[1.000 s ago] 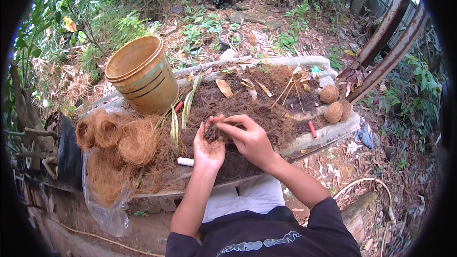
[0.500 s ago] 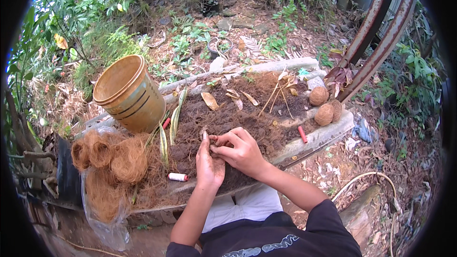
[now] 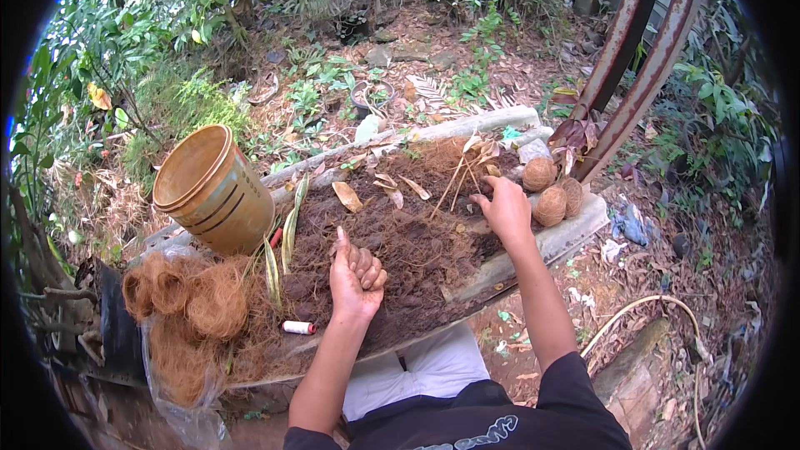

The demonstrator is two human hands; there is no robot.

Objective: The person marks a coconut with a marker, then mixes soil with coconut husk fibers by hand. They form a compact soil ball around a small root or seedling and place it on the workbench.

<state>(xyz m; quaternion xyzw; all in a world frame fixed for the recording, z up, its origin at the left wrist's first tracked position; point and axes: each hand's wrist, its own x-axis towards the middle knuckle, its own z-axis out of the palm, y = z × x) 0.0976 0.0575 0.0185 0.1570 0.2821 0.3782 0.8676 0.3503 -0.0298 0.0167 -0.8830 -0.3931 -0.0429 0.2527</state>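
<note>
My left hand (image 3: 356, 273) is curled into a fist over a heap of dark brown soil and fibre (image 3: 400, 233) spread on a grey slab (image 3: 567, 237); what it grips is hidden by the fingers. My right hand (image 3: 504, 207) reaches out to the far right of the heap, fingers down on the soil beside thin dry sticks (image 3: 460, 173). Two round brown fibre balls (image 3: 552, 192) lie just right of that hand.
A tan plastic pot (image 3: 212, 192) lies tilted at the left. Bundles of orange-brown coconut fibre (image 3: 187, 308) sit in clear plastic at the lower left. A small white thread spool (image 3: 297, 327) and long green leaves (image 3: 286, 242) lie nearby. Rusty metal bars (image 3: 646, 50) lean at right.
My hands were together at the middle of the heap. My right hand has moved away to the far right, near the fibre balls; my left hand stayed, closed.
</note>
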